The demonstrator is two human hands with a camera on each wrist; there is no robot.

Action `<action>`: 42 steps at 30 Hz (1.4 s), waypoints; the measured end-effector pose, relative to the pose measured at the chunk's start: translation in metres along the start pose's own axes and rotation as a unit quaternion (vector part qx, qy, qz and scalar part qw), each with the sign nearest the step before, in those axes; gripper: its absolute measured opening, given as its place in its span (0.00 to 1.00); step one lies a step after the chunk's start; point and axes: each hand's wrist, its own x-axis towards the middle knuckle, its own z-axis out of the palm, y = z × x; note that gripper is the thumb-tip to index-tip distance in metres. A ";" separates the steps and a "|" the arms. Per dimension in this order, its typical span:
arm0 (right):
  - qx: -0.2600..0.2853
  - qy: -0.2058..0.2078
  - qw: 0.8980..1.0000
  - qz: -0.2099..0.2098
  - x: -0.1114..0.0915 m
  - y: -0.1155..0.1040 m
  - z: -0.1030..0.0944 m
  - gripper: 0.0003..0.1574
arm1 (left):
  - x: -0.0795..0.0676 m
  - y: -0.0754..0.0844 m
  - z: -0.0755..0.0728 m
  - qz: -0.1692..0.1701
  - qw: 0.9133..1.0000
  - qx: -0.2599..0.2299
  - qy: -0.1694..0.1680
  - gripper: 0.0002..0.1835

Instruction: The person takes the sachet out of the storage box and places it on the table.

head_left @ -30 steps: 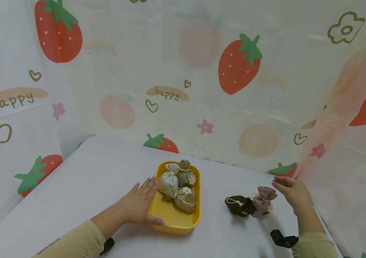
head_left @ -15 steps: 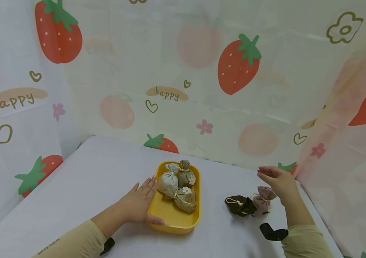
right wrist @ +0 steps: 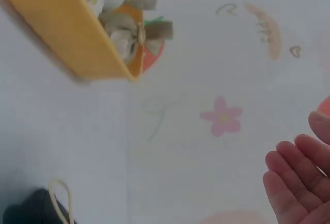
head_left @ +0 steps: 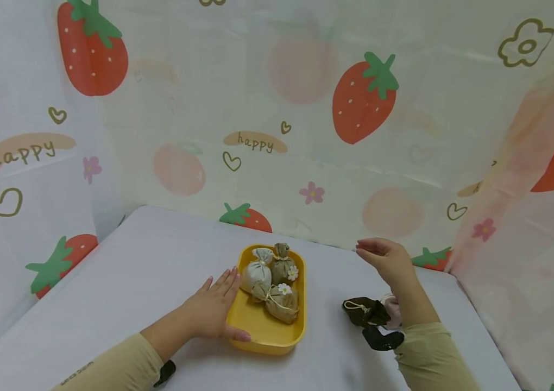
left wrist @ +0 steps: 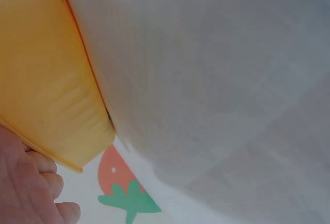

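Observation:
My left hand (head_left: pixel 213 309) rests along the left rim of a yellow tray (head_left: pixel 262 338), its fingers straight and the thumb at the near left corner. Inside lie a pale grey drawstring pouch (head_left: pixel 256 272), an olive pouch (head_left: pixel 282 266) and a tan pouch (head_left: pixel 283 307), the last two with daisies on them. Raised above the table, my right hand (head_left: pixel 388 263) holds nothing; in the right wrist view its fingers (right wrist: pixel 289 177) are loosely bent. Below it sit a dark brown pouch (head_left: pixel 361 312) and a dusty-pink pouch (head_left: pixel 392 312), partly hidden by the right forearm.
A white-covered table (head_left: pixel 169 244) carries everything. Strawberry-print sheets (head_left: pixel 306 163) hang behind it and at both sides. Black camera mounts are at both wrists, the right one (head_left: pixel 383 339) in front of the loose pouches.
My right hand has moved left and somewhat away, from right of the pink pouch to above the loose pouches, and its forearm now covers part of the pink one. The left hand stays on the tray.

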 end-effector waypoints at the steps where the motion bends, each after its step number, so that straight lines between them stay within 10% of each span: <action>1: -0.004 -0.002 1.000 -0.002 0.002 -0.001 0.003 0.26 | 0.000 0.000 0.000 -0.001 1.000 0.004 -0.002 0.68; 42: -0.022 -0.148 0.989 -0.016 0.045 -0.030 0.155 0.15 | 0.001 -0.001 0.001 -0.001 1.000 -0.006 0.001 0.67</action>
